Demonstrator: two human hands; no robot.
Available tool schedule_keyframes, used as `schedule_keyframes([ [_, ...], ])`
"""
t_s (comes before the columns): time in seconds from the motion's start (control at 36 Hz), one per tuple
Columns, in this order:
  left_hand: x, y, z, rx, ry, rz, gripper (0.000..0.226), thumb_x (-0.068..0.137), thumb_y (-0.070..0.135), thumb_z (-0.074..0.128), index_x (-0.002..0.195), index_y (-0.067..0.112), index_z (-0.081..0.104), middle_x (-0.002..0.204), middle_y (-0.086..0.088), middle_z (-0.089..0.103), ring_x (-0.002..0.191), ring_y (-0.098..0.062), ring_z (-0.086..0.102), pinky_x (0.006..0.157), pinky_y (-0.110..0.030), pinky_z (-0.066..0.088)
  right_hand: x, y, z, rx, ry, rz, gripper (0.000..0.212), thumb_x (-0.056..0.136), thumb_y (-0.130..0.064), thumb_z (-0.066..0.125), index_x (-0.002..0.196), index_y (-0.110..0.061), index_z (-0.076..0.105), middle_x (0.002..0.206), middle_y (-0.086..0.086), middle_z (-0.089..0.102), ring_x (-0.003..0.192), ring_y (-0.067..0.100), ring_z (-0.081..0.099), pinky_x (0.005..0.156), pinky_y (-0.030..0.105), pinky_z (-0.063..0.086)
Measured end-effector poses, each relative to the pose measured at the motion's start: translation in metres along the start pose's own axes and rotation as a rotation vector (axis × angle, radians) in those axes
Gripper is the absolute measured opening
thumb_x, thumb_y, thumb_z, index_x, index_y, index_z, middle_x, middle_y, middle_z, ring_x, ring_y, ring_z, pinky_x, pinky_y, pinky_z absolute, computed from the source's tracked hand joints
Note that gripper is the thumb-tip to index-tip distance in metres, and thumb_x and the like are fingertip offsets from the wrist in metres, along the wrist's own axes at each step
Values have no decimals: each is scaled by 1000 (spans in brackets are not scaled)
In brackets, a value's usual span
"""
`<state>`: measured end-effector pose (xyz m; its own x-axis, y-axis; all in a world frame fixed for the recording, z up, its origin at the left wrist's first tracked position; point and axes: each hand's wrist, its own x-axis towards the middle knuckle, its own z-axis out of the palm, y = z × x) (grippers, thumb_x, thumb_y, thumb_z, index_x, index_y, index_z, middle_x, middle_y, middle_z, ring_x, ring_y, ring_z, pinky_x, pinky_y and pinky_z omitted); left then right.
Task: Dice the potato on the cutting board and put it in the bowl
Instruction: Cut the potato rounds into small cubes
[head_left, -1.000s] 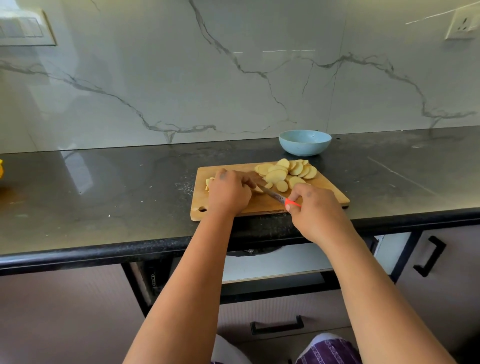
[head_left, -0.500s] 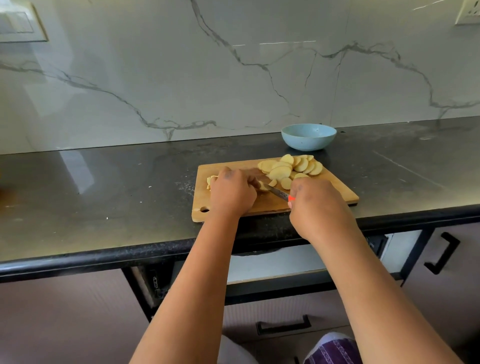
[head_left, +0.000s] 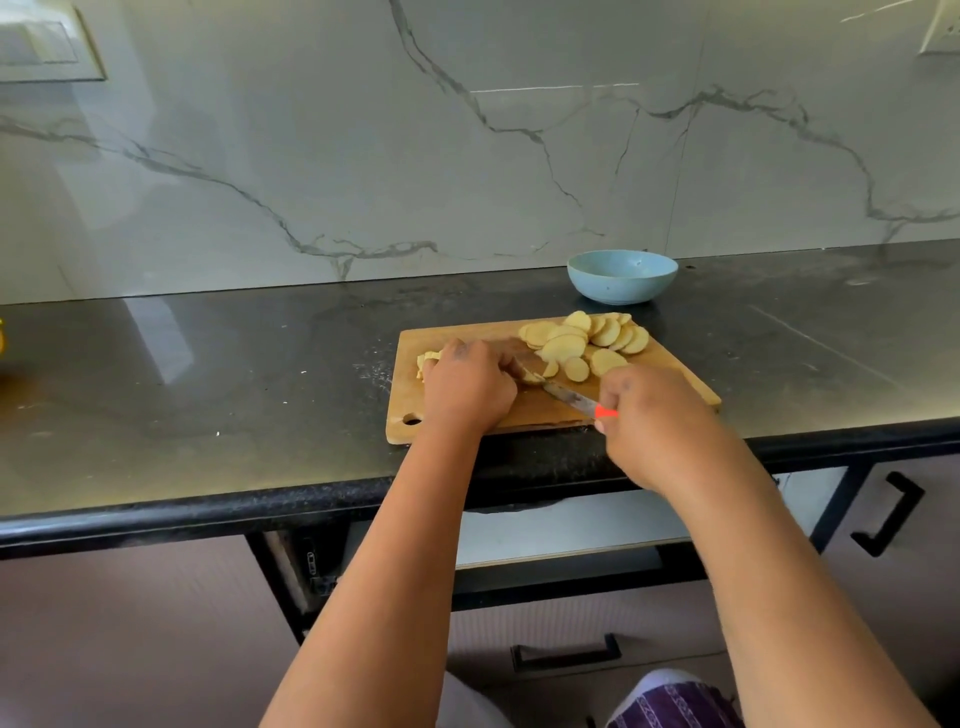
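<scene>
A wooden cutting board (head_left: 675, 374) lies on the black counter. A heap of round potato slices (head_left: 587, 340) covers its far right part. My left hand (head_left: 467, 384) presses down on a few potato pieces at the board's left; a bit of potato (head_left: 428, 358) shows beyond its knuckles. My right hand (head_left: 649, 421) grips a knife (head_left: 569, 397) with an orange handle, blade pointing left toward my left hand's fingers and touching a potato piece there. A light blue bowl (head_left: 622, 275) stands just behind the board, and nothing shows inside it.
The black counter (head_left: 208, 395) runs left and right, backed by a marble wall. Something yellow (head_left: 1, 338) peeks in at the far left edge. Drawers and cabinet handles sit below the counter's front edge.
The knife blade has slid back and forth at the potato under my left hand. My right hand has drawn back a little toward the board's near edge. The camera has shifted slightly.
</scene>
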<state>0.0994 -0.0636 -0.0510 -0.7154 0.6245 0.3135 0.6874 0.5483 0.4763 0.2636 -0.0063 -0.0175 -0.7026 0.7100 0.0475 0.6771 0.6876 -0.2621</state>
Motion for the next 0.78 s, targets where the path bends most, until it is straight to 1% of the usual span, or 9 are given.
schedule_keyframes([
  [0.11, -2, 2, -1, 5, 18, 45, 32, 90, 12, 50, 102, 31, 74, 99, 1, 64, 111, -23, 47, 100, -39, 30, -12, 17, -7, 96, 99, -52, 7, 93, -21, 62, 99, -20, 61, 99, 4, 62, 85, 19, 60, 63, 29, 48],
  [0.22, -1, -2, 1, -44, 58, 33, 32, 88, 14, 51, 98, 34, 75, 99, 5, 62, 97, -22, 55, 91, -36, 44, -7, 18, 5, 299, 252, -84, 9, 94, -24, 61, 102, -22, 57, 92, 1, 65, 82, 17, 65, 56, 25, 45],
  [0.36, -3, -3, 1, -100, 123, 46, 33, 87, 6, 51, 93, 26, 77, 101, 7, 69, 103, -21, 54, 79, -30, 45, -4, 10, 14, 271, 280, -125, 4, 94, -23, 60, 90, -22, 58, 82, -5, 58, 64, 7, 51, 45, 22, 28],
  [0.44, -2, -3, 2, -74, 91, 28, 33, 85, 7, 52, 90, 28, 78, 103, -4, 67, 97, -24, 57, 82, -37, 51, -4, 8, 17, 232, 250, -103, 12, 93, -18, 61, 84, -23, 56, 77, -8, 51, 63, 6, 47, 46, 21, 29],
  [0.53, 0, -4, 3, -56, 80, 22, 33, 85, 9, 52, 89, 30, 78, 104, -4, 66, 97, -25, 56, 86, -41, 50, -3, 1, 17, 170, 220, -71, 6, 92, -13, 61, 94, -18, 60, 86, 0, 58, 74, 16, 57, 55, 26, 42],
  [0.58, 1, -5, 4, -40, 83, 21, 33, 87, 10, 51, 90, 31, 76, 105, -4, 66, 101, -25, 55, 90, -41, 48, -2, -8, 15, 110, 165, -41, 13, 90, -10, 61, 101, -17, 59, 92, 2, 58, 80, 19, 58, 58, 28, 42],
  [0.64, 2, -5, 5, -26, 72, 21, 32, 87, 10, 51, 91, 31, 76, 104, -4, 66, 105, -25, 52, 94, -41, 44, 0, -17, 12, 32, 89, -24, 17, 90, -6, 60, 104, -16, 57, 87, 1, 54, 75, 16, 54, 60, 28, 42],
  [0.72, 4, -5, 7, -12, 64, 22, 31, 86, 12, 50, 87, 32, 74, 104, -3, 67, 110, -24, 48, 96, -39, 38, 12, -30, 6, -44, 39, -20, 13, 89, -1, 58, 93, -13, 53, 75, 1, 45, 61, 13, 43, 57, 27, 39],
  [0.78, 5, -6, 7, -3, 60, 21, 30, 85, 12, 50, 88, 31, 74, 105, -3, 68, 111, -24, 48, 96, -39, 35, 22, -37, 1, -77, -32, -2, 25, 86, -1, 63, 82, -15, 43, 74, 3, 43, 60, 15, 42, 61, 29, 41],
])
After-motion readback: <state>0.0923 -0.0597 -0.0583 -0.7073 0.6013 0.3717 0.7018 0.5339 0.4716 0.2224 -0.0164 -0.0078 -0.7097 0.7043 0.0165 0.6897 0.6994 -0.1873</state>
